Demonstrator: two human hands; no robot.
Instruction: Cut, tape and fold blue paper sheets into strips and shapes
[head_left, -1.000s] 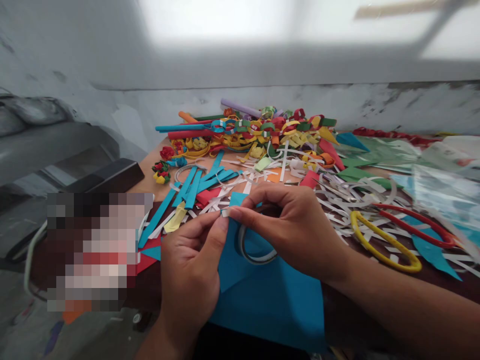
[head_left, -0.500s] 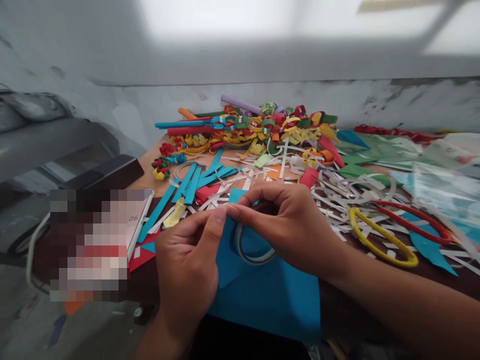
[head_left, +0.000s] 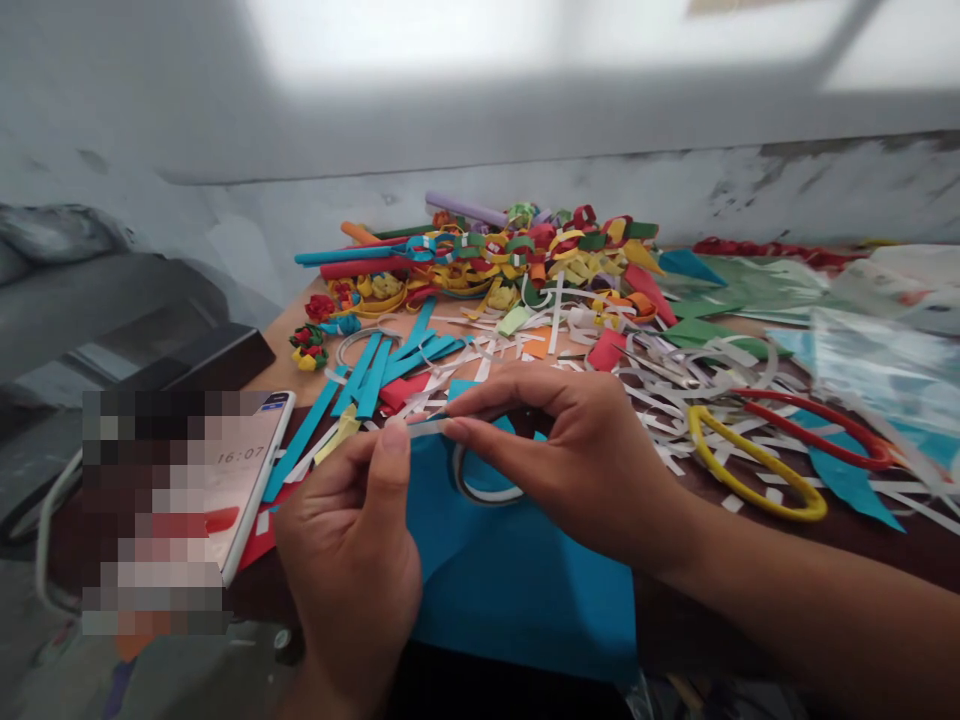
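My right hand (head_left: 600, 455) is closed round a roll of white double-sided tape (head_left: 486, 494), whose lower rim shows below the fingers. A short pale length of tape (head_left: 427, 428) runs from it to my left hand (head_left: 349, 540). Thumb and index finger of the left hand pinch the end of this length. Beneath both hands lies a sheet of blue paper (head_left: 532, 600), at the front edge of the table. The upper part of the roll is hidden by the right hand.
Scissors with yellow and red handles (head_left: 757, 480) lie at right among white paper scraps. Blue paper strips (head_left: 371, 375) and a phone (head_left: 251, 460) are at left. Paper chains (head_left: 517, 250) and rolled paper are heaped at the back by the wall.
My left hand has moved away to the left from the right fingertips, and a length of tape now shows between them. The view has shifted slightly.
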